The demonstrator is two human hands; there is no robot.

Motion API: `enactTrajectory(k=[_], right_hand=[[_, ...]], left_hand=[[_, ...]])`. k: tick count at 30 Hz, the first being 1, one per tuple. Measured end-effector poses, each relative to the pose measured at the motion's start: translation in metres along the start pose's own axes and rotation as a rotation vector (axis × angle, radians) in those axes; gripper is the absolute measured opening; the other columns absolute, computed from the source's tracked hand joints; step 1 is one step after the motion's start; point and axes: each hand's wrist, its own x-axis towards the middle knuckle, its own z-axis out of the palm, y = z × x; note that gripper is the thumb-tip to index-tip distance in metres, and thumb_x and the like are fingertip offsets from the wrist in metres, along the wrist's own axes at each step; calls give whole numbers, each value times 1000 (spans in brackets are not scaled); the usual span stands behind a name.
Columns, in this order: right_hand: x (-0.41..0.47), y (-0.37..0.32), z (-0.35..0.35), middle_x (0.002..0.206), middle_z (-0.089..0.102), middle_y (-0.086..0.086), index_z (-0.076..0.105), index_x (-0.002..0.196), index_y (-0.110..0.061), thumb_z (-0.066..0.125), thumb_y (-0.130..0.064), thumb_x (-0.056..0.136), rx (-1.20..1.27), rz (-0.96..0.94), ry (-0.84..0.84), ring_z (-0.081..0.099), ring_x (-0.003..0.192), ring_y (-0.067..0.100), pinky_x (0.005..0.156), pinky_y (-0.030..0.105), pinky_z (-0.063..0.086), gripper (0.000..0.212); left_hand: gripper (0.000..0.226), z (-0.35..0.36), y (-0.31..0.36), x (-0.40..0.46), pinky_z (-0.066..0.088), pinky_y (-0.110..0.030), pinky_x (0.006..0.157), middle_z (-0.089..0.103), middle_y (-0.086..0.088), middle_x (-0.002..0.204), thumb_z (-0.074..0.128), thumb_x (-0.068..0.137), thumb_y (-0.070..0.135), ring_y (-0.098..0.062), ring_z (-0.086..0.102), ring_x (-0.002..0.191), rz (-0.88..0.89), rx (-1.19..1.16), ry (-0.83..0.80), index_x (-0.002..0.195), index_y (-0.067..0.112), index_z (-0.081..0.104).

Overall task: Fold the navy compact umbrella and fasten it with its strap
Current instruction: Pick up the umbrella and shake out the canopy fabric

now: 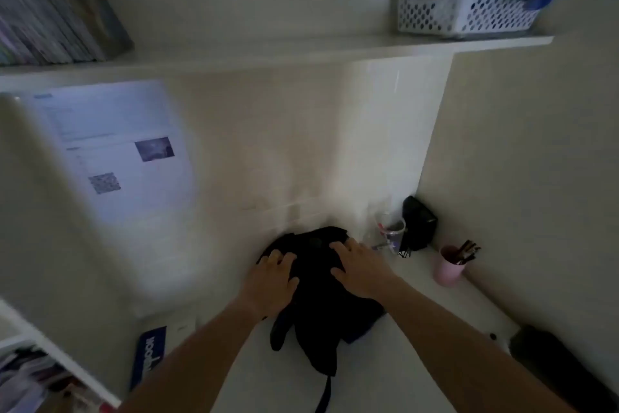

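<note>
Blurred white lettering on a blue label (149, 355) at lower left defies reading, while at lower centre both hands, left hand (271, 282) and right hand (360, 270), press spread fingers flat on the dark bundled umbrella (321, 312) lying on the white counter (402, 362).

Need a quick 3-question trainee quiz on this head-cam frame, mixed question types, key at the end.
1. True or false: both hands rest on the dark umbrella on the white desk.
2. Which stands nearest the right hand? A) pink cup of brushes B) clear cup C) white perforated basket
3. Fill in: the basket sits on the ____ above the desk.

Key:
1. True: the left hand and the right hand both lie on the fabric, fingers spread.
2. B
3. shelf
</note>
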Motion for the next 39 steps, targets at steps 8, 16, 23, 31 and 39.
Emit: enactTrajectory(k=[8, 16, 23, 31, 39], right_hand=[[88, -4, 72, 151, 41, 5, 30, 151, -29, 52, -34, 97, 136, -108, 197, 49, 127, 33, 91, 49, 55, 58], [56, 17, 129, 119, 55, 1, 55, 121, -18, 60, -27, 93, 152, -140, 492, 63, 89, 21, 68, 33, 54, 30], [-47, 43, 180, 109, 59, 2, 56, 113, -18, 59, -23, 90, 80, -9, 509, 62, 88, 23, 75, 34, 50, 24], [-140, 34, 284, 123, 59, 4, 55, 128, -19, 59, -17, 91, 195, 155, 421, 60, 106, 24, 83, 30, 45, 37], [-175, 17, 310, 118, 63, -1, 63, 117, -24, 62, -33, 90, 201, 233, 386, 63, 103, 21, 82, 33, 50, 29]], left_hand=[[67, 77, -5, 80, 53, -45, 98, 52, -12, 144, 42, 97, 46, -29, 58, 125, 58, -220, 240, 153, 10, 35], [55, 143, -11, 57, 56, -40, 83, 69, 0, 119, 42, 98, 50, -21, 70, 99, 158, -91, 415, 142, 19, 53], [23, 224, -1, 0, 52, -31, 55, 69, 3, 87, 49, 97, 28, -16, 65, 69, 392, 106, 587, 105, 21, 70], [36, 289, 28, -78, 49, -30, 47, 68, 4, 75, 42, 96, 36, -16, 64, 57, 366, 70, 573, 91, 21, 74], [24, 265, 30, -136, 38, -31, 57, 63, 3, 69, 61, 94, 36, -18, 59, 61, 234, -84, 764, 75, 21, 58]])
